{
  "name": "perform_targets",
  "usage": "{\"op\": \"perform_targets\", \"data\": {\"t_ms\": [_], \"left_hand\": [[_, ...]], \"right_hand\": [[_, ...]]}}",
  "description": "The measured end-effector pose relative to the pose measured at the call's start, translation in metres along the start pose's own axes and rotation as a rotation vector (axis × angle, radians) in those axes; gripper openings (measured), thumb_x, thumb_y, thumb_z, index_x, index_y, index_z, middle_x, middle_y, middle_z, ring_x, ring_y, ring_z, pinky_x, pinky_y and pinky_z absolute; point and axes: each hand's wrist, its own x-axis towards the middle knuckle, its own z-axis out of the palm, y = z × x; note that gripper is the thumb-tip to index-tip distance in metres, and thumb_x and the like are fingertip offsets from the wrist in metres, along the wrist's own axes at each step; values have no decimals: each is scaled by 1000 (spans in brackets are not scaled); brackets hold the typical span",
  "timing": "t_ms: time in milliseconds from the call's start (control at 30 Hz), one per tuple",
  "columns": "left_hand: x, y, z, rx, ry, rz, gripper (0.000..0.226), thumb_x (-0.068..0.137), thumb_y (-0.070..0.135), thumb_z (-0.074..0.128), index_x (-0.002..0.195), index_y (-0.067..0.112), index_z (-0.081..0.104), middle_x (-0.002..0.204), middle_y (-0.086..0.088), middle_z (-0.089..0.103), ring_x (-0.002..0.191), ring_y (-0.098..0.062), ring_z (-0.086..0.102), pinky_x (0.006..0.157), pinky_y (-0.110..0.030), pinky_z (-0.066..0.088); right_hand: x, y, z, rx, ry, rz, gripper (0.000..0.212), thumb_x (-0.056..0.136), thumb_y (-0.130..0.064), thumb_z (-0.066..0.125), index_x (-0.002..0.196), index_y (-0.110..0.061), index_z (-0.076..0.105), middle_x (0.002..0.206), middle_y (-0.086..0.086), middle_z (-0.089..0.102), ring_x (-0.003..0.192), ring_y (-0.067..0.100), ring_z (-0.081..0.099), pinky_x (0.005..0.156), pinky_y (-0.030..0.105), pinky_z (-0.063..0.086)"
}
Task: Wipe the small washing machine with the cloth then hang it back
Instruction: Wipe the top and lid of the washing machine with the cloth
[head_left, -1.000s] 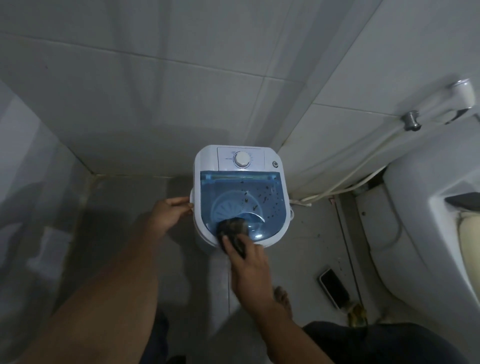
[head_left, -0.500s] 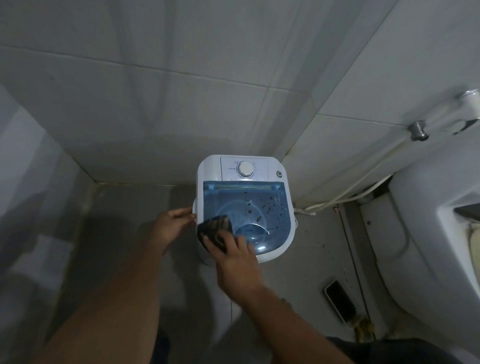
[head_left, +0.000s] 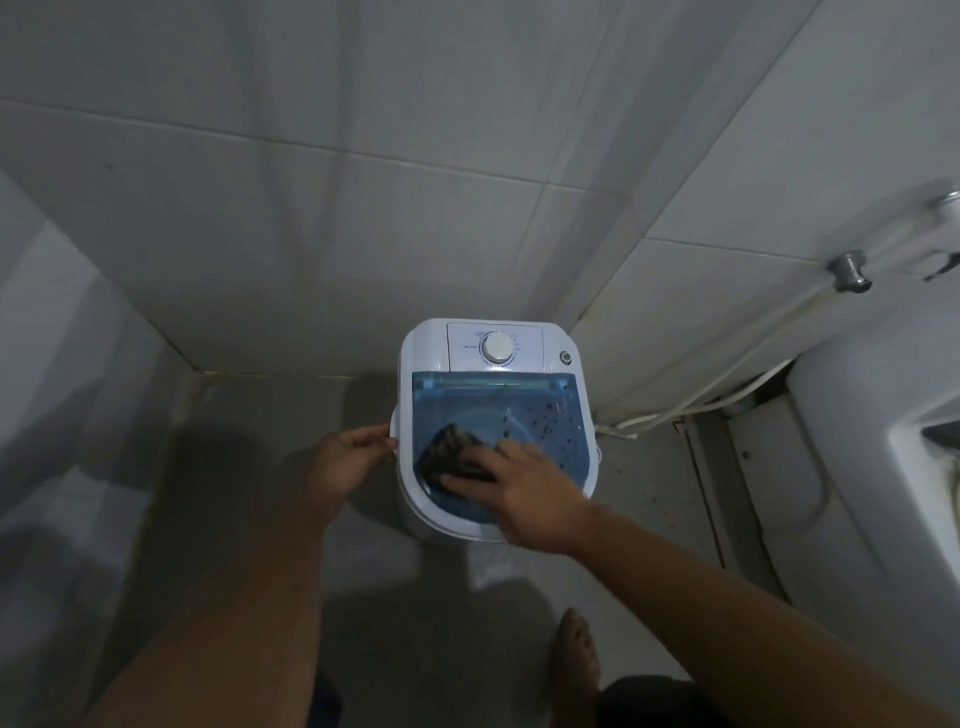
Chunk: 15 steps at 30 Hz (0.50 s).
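Washing machine (head_left: 563, 332): small, white smooth plastic, rounded corners, standing on the floor in the corner where two tiled walls meet.
Lid (head_left: 566, 441): translucent blue plastic, flat, curved at the near edge, shut; dark specks dot its right part.
Dial (head_left: 497, 347): round white knob on the pale control panel at the back of the top.
Cloth (head_left: 448, 451): dark, crumpled, slightly ribbed, lying on the left half of the lid.
Right hand (head_left: 524, 486): laid flat on the cloth, fingers straight and spread, pressing it onto the lid.
Left hand (head_left: 347, 460): at the machine's left side, fingers bent round the white rim, gripping it.
Walls (head_left: 311, 208): large glossy pale tiles with thin grout lines.
Floor (head_left: 270, 426): grey, dull, shadowed.
Hose (head_left: 727, 384): thin white tube along the right wall.
Foot (head_left: 576, 649): bare, on the floor below the machine.
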Motion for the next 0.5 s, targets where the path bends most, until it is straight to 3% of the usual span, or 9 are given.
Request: {"op": "perform_targets", "data": {"t_ms": [33,167,233,300,367,433,467,500], "left_hand": [[-1,2,1,1,1,-1,31,84,4,73,116,4,73,108,-20,75,107,-37,70,105,-46,50],[-1,3,2,11,8,-10,32,84,8,74,116,5,73,108,-21,75,106,-35,70,104,-43,50],[-1,2,2,1,15,-11,32,84,7,74,116,5,73,107,-22,75,104,-35,71,103,-43,51],[0,1,0,4,12,-11,31,83,9,75,114,7,74,106,-20,76,103,-33,72,102,-41,52],[-1,2,0,13,-7,-6,30,83,11,75,113,9,74,104,-17,77,102,-31,73,99,-39,53],[-1,1,-1,29,0,-3,30,83,11,76,113,11,75,102,-15,78,100,-30,73,98,-38,54],[-2,2,-1,20,0,-6,29,82,10,76,111,12,75,102,-15,78,100,-30,73,98,-39,54],[-3,3,-1,16,-1,-6,28,82,10,76,110,13,75,101,-16,78,100,-30,73,99,-40,53]], "right_hand": [[-6,18,0,-1,34,84,64,88,-29,68,147,-36,43,139,12,51,112,35,53,92,49,49],[7,61,-12,67,167,766,63,89,-20,56,150,-34,43,149,13,42,111,41,50,90,53,50],[25,48,-16,97,186,909,64,88,-18,52,150,-33,44,151,13,41,112,41,49,92,50,48],[33,21,-11,76,201,785,69,81,-19,60,148,-31,47,144,14,47,110,42,51,89,49,49],[21,-9,0,40,159,433,70,79,-21,66,146,-32,49,138,13,51,107,39,51,88,49,48],[-5,-4,4,-16,16,32,65,86,-26,61,147,-35,44,140,9,50,112,33,48,91,46,43],[-15,12,3,-58,-14,-45,62,88,-26,56,148,-36,43,141,8,50,113,32,48,90,45,43],[-21,31,2,-73,-3,-7,61,87,-28,52,147,-36,45,141,9,52,111,34,50,89,44,46]]}}
